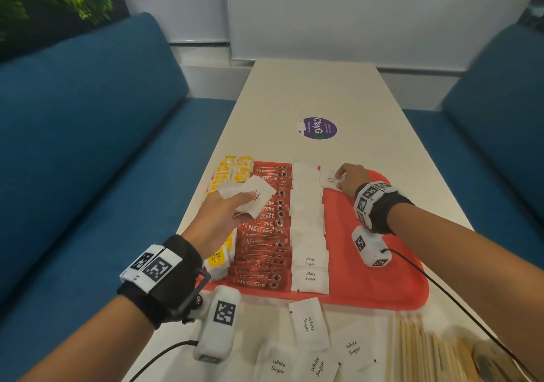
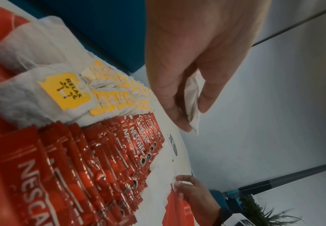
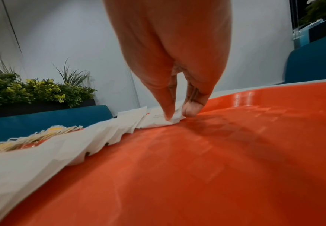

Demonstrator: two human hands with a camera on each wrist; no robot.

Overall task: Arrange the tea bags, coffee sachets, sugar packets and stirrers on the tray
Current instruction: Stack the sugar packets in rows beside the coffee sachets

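Note:
A red tray [image 1: 374,269] lies on the white table. On it run a column of yellow-tagged tea bags [image 1: 219,259], a column of red Nescafe sachets [image 1: 265,228] and a column of white sugar packets [image 1: 309,225]. My left hand [image 1: 232,205] hovers above the tea bags and sachets, gripping a small bunch of sugar packets [image 1: 251,196]. My right hand [image 1: 346,179] pinches one sugar packet [image 1: 329,179] flat on the tray's far end, beside the top of the sugar column. Its thumb and fingertips [image 3: 169,113] press that packet [image 3: 158,120].
Loose sugar packets [image 1: 309,322] lie on the table in front of the tray. Wooden stirrers [image 1: 424,349] lie in a bundle at the front right. A purple round sticker [image 1: 319,128] sits farther up the table. Blue sofas [image 1: 88,134] flank both sides.

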